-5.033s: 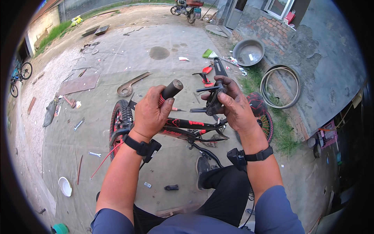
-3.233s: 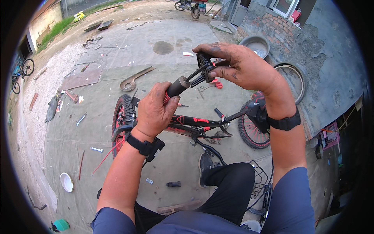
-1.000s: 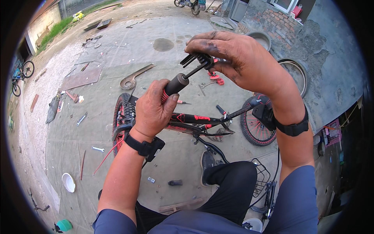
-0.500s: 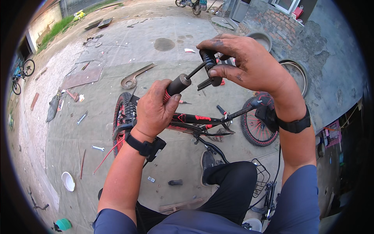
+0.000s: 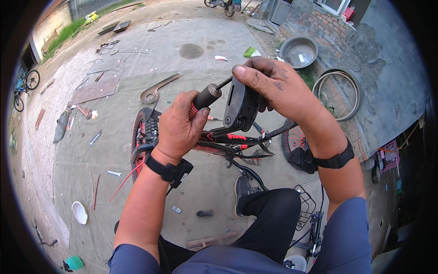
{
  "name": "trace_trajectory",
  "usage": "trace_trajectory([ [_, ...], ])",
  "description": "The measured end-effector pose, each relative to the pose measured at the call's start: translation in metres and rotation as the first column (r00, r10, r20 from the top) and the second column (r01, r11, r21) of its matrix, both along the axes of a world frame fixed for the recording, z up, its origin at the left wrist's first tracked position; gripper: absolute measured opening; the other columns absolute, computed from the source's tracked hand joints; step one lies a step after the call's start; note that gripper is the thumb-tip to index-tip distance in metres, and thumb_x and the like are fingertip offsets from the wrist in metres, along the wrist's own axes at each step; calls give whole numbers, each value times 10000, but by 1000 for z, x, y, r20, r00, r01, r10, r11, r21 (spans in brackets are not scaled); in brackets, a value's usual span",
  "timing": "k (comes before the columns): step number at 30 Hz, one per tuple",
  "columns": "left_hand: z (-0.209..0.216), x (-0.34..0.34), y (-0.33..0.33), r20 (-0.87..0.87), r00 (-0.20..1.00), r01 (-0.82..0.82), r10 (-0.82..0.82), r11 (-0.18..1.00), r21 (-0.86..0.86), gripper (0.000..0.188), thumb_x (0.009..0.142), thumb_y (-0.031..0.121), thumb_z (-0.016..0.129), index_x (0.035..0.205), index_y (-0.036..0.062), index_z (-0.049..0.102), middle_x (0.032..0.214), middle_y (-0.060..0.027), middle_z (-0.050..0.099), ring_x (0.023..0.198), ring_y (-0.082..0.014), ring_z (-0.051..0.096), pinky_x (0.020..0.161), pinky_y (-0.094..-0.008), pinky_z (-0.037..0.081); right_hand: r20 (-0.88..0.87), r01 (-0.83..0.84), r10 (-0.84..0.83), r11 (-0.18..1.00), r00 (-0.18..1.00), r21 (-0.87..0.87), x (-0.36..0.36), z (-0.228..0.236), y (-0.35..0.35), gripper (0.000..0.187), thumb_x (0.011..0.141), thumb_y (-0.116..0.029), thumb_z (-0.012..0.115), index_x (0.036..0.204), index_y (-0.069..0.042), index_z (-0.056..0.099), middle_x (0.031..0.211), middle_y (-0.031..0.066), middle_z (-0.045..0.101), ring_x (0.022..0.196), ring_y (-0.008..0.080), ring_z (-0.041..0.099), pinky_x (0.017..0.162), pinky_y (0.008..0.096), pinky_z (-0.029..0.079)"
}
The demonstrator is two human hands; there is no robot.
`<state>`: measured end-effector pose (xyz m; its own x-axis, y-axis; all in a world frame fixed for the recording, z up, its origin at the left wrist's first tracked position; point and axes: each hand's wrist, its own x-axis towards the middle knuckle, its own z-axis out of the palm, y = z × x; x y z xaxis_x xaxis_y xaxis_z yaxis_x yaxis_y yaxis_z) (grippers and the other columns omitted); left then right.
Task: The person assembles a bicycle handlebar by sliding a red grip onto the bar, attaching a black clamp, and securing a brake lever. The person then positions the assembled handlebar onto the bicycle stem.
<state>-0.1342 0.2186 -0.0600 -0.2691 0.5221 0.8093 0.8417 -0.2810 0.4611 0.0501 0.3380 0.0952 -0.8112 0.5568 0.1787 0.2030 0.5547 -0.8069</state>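
Observation:
A screwdriver (image 5: 206, 97) with a black and red handle is wrapped in the fingers of my left hand (image 5: 179, 130). Its metal shaft points up and right to a black part (image 5: 238, 102), its tip hidden behind that part and my fingers. This part looks like a bracket, with a long slot and a round bolt at its lower corner; its exact kind I cannot tell. My right hand (image 5: 288, 86), smudged dark, pinches it from above. Below both hands a black and red bicycle frame (image 5: 237, 138) lies on the ground sheet, with a knobby tyre (image 5: 142, 122) at its left end.
Wrenches (image 5: 96, 138), a white bowl (image 5: 79, 213) and a flat metal piece with a round eye (image 5: 150, 95) lie left. Back right are a grey basin (image 5: 299, 51) and loose tyres (image 5: 340, 93) by the wall. A black wire basket (image 5: 305, 208) stands beside my knee.
My right hand has turned the black part, so its flat slotted side now shows. That hand has moved slightly down; the left still grips the screwdriver in nearly the same place.

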Motion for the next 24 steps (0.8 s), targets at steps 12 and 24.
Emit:
trace_trajectory([
  [12,0,0,0,54,998,14,-13,1000,-6,338,946,239,745,1214,79,615,972,-130,665,773,-341,672,673,-406,538,-112,30,28,873,993,486,-3,-14,-7,467,1117,-418,524,1238,4,681,845,77,643,769,168,614,723,319,504],
  [24,1,0,-1,21,1000,6,-6,1000,4,333,910,178,753,1195,83,611,953,-132,641,776,-366,660,664,-426,531,-221,194,-47,675,974,712,-9,-25,-22,284,1067,-289,595,1227,-73,684,787,168,718,734,389,708,634,449,540],
])
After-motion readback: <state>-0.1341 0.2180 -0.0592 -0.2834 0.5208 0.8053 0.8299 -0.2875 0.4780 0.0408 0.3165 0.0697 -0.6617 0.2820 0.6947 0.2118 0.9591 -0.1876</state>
